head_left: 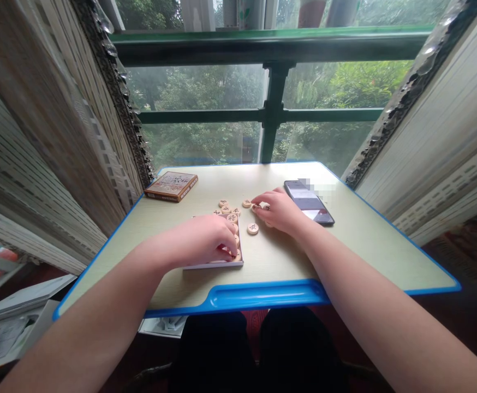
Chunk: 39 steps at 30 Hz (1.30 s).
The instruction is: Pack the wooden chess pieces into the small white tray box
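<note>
A shallow open box (pixel 214 265) with round wooden Chinese chess pieces in it lies near the table's front. My left hand (pixel 206 237) reaches over it and hides much of its inside. The left fingers are bent and pinch at a Chinese chess piece (pixel 237 255) in the box's front right corner. To the right, my right hand (pixel 281 210) arches over several pieces on the table, its fingers apart and its fingertips touching one of them. A loose piece (pixel 252 228) lies between the hands. Another piece (pixel 246 203) sits just beyond the right fingertips. Several more lie behind the box.
A brown printed box lid (pixel 172 186) rests at the table's far left. On the right, beside my right hand, lies a phone (pixel 309 202). The pale table (pixel 365 245) has a blue rim and a front groove (pixel 267 293). Curtains hang on both sides.
</note>
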Tool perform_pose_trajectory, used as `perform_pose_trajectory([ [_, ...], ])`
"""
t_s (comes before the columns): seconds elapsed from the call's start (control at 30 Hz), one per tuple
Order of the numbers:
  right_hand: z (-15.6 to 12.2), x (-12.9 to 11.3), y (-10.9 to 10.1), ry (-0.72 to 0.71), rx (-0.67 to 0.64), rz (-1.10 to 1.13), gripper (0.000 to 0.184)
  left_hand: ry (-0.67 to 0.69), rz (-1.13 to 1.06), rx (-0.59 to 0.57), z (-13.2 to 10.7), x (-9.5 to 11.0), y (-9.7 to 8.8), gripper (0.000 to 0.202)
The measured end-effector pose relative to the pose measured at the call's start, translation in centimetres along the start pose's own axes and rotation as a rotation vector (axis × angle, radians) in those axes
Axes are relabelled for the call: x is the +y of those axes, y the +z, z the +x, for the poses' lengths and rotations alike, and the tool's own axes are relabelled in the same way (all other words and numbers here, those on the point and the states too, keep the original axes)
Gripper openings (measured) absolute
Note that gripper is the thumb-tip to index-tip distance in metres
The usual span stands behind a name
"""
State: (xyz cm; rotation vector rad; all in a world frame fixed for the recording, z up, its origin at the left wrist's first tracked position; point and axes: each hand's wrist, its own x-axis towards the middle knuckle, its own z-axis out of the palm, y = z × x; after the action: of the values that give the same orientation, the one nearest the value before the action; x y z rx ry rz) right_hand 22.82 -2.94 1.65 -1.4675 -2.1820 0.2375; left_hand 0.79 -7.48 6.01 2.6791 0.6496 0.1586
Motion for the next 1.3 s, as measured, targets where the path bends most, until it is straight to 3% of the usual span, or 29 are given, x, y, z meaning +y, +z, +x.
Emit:
perform_pose_trajectory([
  [0.17,0.0,-0.6,-0.4,0.034,0.029,0.043,0.021,0.018,-0.065,-0.009,0.0,-0.4,-0.2,0.013],
  [0.3,-0.2,-0.9,-0.8,0.077,0.036,0.208,0.018,0.000,-0.138,0.028,0.1,-0.6,-0.8,0.015],
  [0.5,-0.7,-1.6,-1.5,0.216,-0.031,0.810,0.033,-0.222,-0.086,0.470,0.6,-1.4,-1.1,0.017],
  [0.6,-1.1,-2.1,-1.9,0.228,-0.080,0.982,0.032,-0.232,-0.044,0.572,0.8,-1.9,-0.8,0.018],
  [0.73,-1.5,-2.6,-2.1,0.272,-0.155,1.106,0.017,-0.106,-0.022,0.574,0.9,-1.9,-0.5,0.019],
  [0.9,-1.8,-3.3,-2.2,0.287,-0.276,1.135,0.025,-0.020,0.002,0.534,1.0,-1.6,-0.3,0.024],
  [1.07,-1.8,-3.6,-2.0,0.250,-0.290,1.195,0.039,-0.017,-0.007,0.493,1.0,-1.6,-0.1,0.024],
  [1.3,-1.5,-3.3,-1.8,0.274,-0.226,1.361,0.031,-0.084,-0.042,0.437,0.6,-0.9,-0.8,0.021],
])
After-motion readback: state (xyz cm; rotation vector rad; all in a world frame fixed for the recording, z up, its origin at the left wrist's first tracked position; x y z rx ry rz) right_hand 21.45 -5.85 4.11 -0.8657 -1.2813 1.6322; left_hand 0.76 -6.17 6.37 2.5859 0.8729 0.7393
